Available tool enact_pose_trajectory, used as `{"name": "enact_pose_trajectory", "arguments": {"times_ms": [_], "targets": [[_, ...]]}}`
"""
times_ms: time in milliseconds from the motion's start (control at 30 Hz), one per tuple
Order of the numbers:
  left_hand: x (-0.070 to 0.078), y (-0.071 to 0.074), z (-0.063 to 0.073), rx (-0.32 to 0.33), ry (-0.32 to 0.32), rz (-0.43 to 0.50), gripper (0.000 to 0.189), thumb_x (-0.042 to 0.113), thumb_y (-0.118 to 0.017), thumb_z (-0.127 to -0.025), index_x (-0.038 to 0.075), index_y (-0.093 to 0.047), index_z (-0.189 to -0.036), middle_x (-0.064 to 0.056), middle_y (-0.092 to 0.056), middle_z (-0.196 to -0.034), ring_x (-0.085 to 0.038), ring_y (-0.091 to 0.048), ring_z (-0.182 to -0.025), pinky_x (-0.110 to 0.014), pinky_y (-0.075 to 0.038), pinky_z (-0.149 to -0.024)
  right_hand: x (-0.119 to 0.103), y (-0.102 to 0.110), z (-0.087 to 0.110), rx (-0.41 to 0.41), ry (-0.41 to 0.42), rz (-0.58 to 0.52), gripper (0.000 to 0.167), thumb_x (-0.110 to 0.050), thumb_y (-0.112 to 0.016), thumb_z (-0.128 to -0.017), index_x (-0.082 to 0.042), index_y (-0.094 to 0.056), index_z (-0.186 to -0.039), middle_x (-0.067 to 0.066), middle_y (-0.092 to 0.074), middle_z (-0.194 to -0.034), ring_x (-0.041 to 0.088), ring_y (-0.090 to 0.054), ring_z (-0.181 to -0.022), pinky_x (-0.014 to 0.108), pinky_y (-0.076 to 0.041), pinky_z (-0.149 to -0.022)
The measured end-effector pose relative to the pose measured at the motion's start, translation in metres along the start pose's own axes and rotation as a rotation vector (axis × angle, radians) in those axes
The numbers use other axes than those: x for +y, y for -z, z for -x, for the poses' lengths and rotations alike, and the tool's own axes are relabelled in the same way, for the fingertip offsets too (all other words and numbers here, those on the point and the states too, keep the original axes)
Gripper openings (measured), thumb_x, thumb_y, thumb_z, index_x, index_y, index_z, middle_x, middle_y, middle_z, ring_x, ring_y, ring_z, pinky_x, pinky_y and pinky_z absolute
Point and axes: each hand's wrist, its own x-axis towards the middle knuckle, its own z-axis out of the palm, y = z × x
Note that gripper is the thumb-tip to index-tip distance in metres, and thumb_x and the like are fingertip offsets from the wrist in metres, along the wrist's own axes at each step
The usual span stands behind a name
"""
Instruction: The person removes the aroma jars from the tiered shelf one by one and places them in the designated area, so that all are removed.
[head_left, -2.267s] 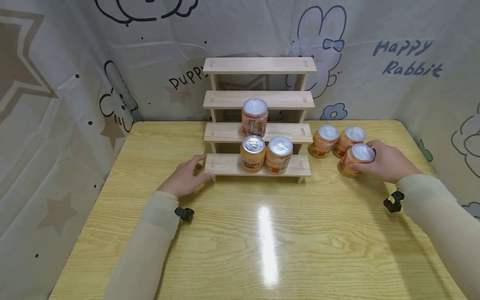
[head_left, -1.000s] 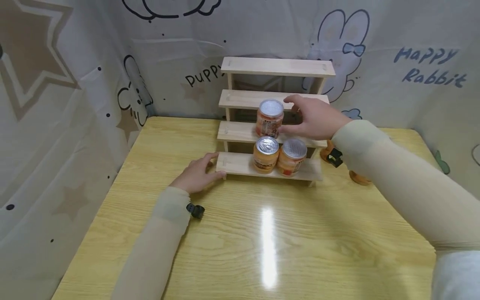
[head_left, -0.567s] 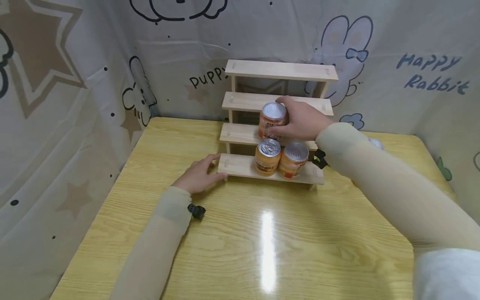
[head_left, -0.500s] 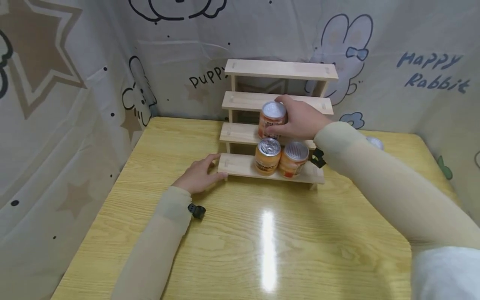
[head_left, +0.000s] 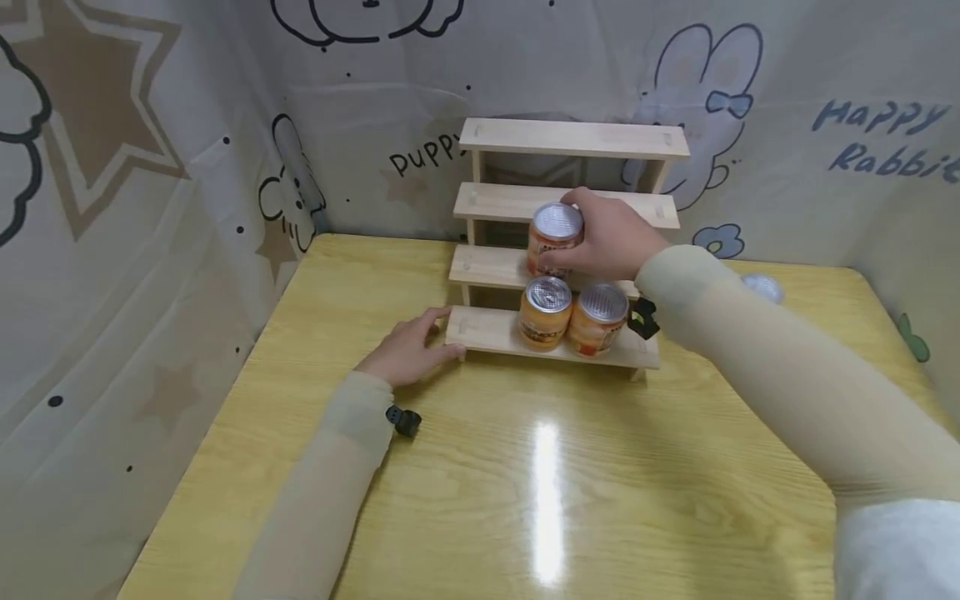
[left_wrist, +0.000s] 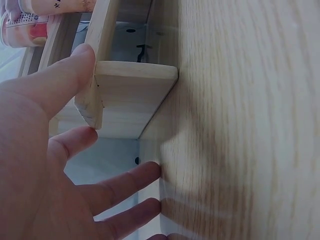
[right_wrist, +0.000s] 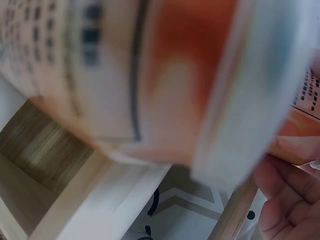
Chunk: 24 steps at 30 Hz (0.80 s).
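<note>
Gripping orange can [head_left: 545, 245], silver lid [head_left: 557, 220], dark print | right hand [head_left: 618, 237]: grip curled round it | left hand [head_left: 408, 350]: pinching shelf [head_left: 487, 327]

Four jars [head_left: 545, 323] show — three at the one rack [head_left: 483, 329], and one with only its lid [head_left: 763, 287] in sight. The rack has four shelves [head_left: 573, 137]. There is one left hand [head_left: 411, 350] and one right hand [head_left: 618, 237] — two in all. Also one table [head_left: 450, 508], two sleeves [head_left: 318, 479], two little black cameras [head_left: 406, 422], and one drawn blue flower [head_left: 718, 241].
</note>
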Motion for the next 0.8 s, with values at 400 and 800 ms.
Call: {"name": "enact_pose_trajectory", "arguments": {"times_ms": [400, 800], "targets": [[-0.003, 0.0, -0.001, 0.007, -0.024, -0.002, 0.087, 0.072, -0.055, -0.091, 0.032, -0.024, -0.161, -0.014, -0.045, -0.152, -0.037, -0.034, -0.144, -0.06, -0.033, -0.112, 0.021, 0.02, 0.024, 0.086, 0.035, -0.033, 0.095, -0.058, -0.076, -0.082, -0.004, -0.037, -0.149, 0.019, -0.058, -0.132, 0.034, -0.06, -0.116, 0.054, -0.049, -0.097], [0.002, -0.002, -0.003, -0.003, -0.021, -0.017, 0.089, 0.074, -0.055, -0.09, 0.031, -0.024, -0.161, -0.017, -0.044, -0.153, -0.039, -0.035, -0.143, -0.061, -0.033, -0.111, 0.087, 0.057, 0.082, 0.187, -0.051, -0.06, 0.085, -0.055, -0.077, -0.084, -0.003, -0.044, -0.142, 0.017, -0.057, -0.124, 0.031, -0.058, -0.103, 0.045, -0.049, -0.081]]}}
